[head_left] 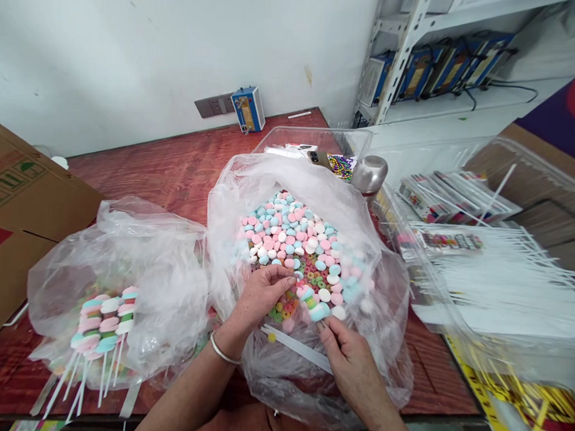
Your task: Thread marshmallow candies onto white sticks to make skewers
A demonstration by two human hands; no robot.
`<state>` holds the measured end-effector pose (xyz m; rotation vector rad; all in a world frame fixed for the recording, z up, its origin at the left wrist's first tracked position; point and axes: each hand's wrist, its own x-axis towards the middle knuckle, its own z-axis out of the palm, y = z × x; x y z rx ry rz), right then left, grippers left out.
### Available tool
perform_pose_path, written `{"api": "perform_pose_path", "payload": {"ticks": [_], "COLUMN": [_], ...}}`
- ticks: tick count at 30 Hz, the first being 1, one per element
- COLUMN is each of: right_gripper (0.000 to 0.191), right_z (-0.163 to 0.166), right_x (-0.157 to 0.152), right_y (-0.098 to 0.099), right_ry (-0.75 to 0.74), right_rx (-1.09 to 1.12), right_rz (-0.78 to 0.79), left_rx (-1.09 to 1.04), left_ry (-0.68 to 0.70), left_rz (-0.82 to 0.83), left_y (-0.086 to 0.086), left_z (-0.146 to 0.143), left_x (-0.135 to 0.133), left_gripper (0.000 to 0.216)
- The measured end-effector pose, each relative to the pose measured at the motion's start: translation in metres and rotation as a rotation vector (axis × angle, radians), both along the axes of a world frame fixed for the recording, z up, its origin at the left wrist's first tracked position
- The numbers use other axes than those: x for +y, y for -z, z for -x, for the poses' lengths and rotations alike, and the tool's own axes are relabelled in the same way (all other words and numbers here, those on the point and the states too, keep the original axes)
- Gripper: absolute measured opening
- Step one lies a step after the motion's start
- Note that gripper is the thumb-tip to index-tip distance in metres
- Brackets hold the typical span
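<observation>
A big clear plastic bag (250, 195) holds a heap of pink, blue and white marshmallow candies (291, 231) and small coloured ring candies (314, 273). My left hand (261, 293), with a bangle at the wrist, reaches into the bag with fingers curled over the candies. My right hand (346, 349) pinches a white stick (297, 348) that carries a few candies (315, 304) on its far end.
A second plastic bag (126, 254) at the left holds finished candy skewers (104, 325). A cardboard box (18, 212) stands far left. Clear bins (502, 273) with white sticks (507, 273) are at the right, a metal flask (368, 174) behind, shelving beyond.
</observation>
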<state>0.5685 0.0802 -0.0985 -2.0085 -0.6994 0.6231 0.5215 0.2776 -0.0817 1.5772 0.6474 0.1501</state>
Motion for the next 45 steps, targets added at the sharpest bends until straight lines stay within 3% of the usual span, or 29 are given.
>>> {"api": "perform_pose_path", "payload": {"ticks": [4,10,17,23,27,32,40,45], "right_gripper": [0.034,0.035,0.035,0.034,0.038,0.037,0.038,0.041], "right_z": [0.001,0.003,0.003,0.01,0.01,0.01,0.013,0.013], "right_x": [-0.001,-0.006,-0.009,0.0,0.0,-0.01,-0.004,0.004], "right_y": [-0.004,-0.014,-0.019,-0.019,-0.011,0.0,-0.002,-0.002], "right_ry": [-0.025,-0.069,-0.075,-0.051,-0.023,0.1,0.102,0.097], "right_rx": [-0.023,-0.213,-0.291,-0.322,-0.365,-0.43,-0.503,-0.392], "right_rz": [0.015,0.179,0.216,0.095,0.042,-0.002,0.071,0.064], "left_rx": [-0.105,-0.119,-0.132,-0.234,-0.334,-0.387,-0.42,-0.459], "left_ry": [0.036,0.172,0.142,-0.074,-0.09,-0.101,-0.274,-0.282], "left_rz": [0.178,0.195,0.247,0.654,0.884,0.887,0.972,0.911], "left_y": [-0.001,-0.004,-0.003,-0.002,-0.006,-0.009,-0.009,-0.007], "left_z": [0.002,0.004,0.004,-0.002,-0.008,-0.012,-0.017,-0.013], "left_x": [0.002,0.006,0.003,-0.009,-0.025,-0.046,-0.075,-0.081], "left_gripper": [0.031,0.03,0.029,0.025,0.023,0.021,0.022,0.025]}}
